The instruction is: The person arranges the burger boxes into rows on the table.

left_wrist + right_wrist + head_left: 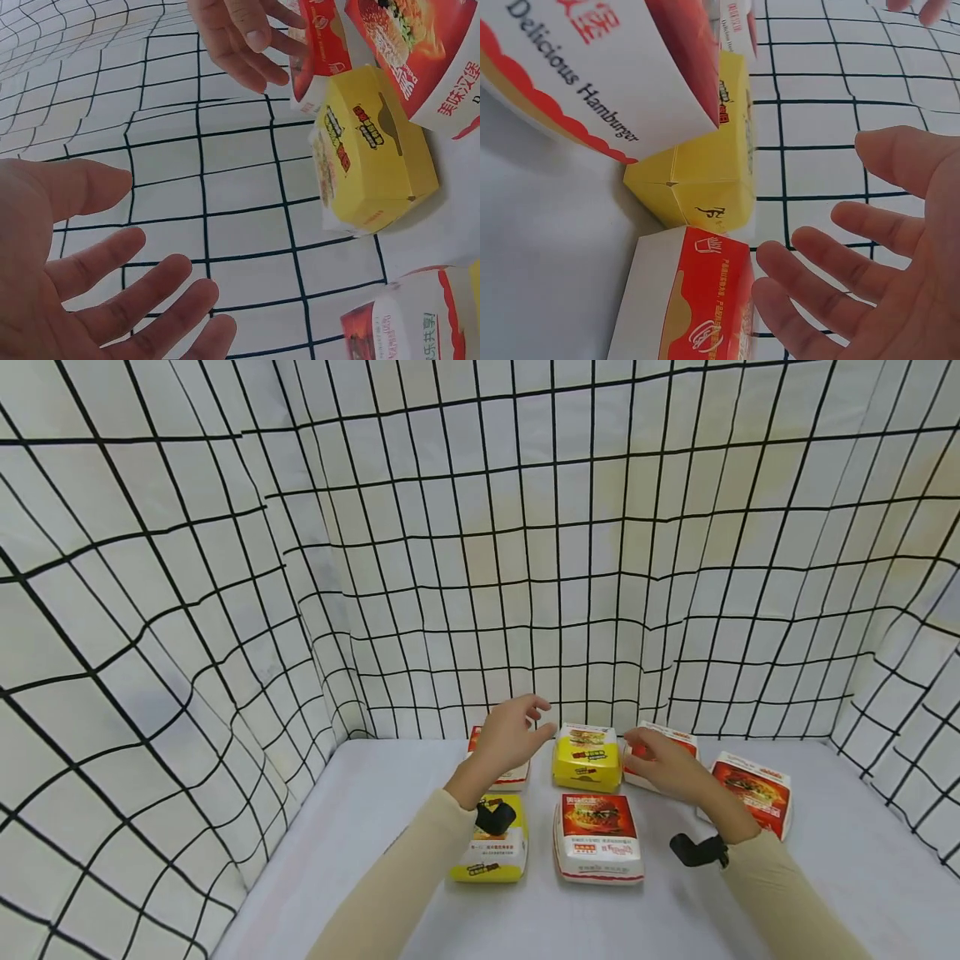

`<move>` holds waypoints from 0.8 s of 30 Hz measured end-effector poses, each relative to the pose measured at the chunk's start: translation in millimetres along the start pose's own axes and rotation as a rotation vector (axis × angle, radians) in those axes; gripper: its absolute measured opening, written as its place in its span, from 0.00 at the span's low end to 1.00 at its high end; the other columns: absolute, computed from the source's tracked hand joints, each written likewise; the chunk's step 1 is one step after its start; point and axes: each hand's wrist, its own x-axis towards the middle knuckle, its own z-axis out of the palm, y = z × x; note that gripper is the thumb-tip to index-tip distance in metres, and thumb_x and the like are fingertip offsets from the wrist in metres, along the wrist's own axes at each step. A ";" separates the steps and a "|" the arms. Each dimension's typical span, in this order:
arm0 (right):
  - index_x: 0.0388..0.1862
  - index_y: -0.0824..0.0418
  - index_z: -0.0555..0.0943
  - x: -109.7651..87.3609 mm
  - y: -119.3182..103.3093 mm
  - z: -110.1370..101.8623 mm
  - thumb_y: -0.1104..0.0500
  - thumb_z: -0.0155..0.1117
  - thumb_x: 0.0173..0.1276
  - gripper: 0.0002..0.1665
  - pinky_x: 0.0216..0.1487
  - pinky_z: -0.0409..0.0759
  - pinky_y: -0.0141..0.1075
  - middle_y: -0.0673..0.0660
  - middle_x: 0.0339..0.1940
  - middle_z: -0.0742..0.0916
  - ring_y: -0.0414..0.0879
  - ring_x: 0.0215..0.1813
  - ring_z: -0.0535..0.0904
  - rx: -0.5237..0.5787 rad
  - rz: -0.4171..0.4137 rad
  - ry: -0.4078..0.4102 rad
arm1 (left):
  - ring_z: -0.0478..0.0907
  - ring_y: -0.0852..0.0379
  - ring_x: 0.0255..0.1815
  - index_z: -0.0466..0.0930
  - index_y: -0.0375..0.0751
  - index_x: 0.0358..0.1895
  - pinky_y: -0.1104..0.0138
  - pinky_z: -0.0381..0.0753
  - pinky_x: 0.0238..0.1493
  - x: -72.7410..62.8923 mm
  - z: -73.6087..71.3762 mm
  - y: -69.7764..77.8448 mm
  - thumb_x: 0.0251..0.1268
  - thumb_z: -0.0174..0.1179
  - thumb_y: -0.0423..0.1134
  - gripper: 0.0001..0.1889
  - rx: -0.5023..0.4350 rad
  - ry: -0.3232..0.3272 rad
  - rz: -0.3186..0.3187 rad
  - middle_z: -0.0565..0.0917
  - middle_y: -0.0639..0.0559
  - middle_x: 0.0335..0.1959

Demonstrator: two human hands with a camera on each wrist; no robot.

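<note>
My left hand [512, 733] hovers over the back left red-and-white hamburger box [513, 781], covering part of it. Its fingers are spread and slightly bent, holding nothing, as the left wrist view confirms. The yellow hamburger box [587, 768] stands at the back middle, between my two hands. On the other side my right hand [667, 767] overlaps the back right red-and-white box [681, 740] in the head view. In the right wrist view its relaxed fingers [840, 262] are apart and empty, with fingertips close beside a red-and-white box [705, 300].
In the front row are a yellow box [491, 860] at left and a red-and-white burger box [598, 839] in the middle. Another red-and-white box [757, 789] lies angled at right. Black netting [480, 585] over white cloth encloses the white table [337, 827] at the back and sides.
</note>
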 end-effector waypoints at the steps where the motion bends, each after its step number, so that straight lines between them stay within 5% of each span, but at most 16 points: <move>1: 0.72 0.68 0.70 4.2 0.0 0.2 0.48 0.58 0.79 0.33 0.60 0.80 0.59 0.70 0.67 0.80 0.64 0.63 0.78 -0.004 -0.004 -0.009 | 0.81 0.50 0.52 0.81 0.51 0.60 0.57 0.81 0.50 4.1 2.6 -0.7 0.72 0.62 0.49 0.18 -0.005 -0.015 -0.008 0.86 0.49 0.54; 16: 0.74 0.68 0.66 45.4 -1.8 5.5 0.50 0.58 0.78 0.34 0.64 0.77 0.60 0.73 0.69 0.77 0.68 0.68 0.74 0.015 0.098 -0.111 | 0.83 0.49 0.50 0.80 0.46 0.62 0.57 0.83 0.48 36.3 51.8 -11.3 0.70 0.65 0.47 0.20 0.010 -0.144 -0.151 0.86 0.45 0.55; 24: 0.75 0.69 0.66 61.5 -3.7 12.1 0.51 0.59 0.77 0.35 0.64 0.78 0.58 0.74 0.68 0.77 0.66 0.67 0.76 -0.066 0.127 -0.139 | 0.78 0.43 0.65 0.78 0.43 0.66 0.50 0.79 0.61 37.7 72.0 -11.5 0.69 0.66 0.46 0.25 0.058 -0.206 -0.205 0.80 0.44 0.67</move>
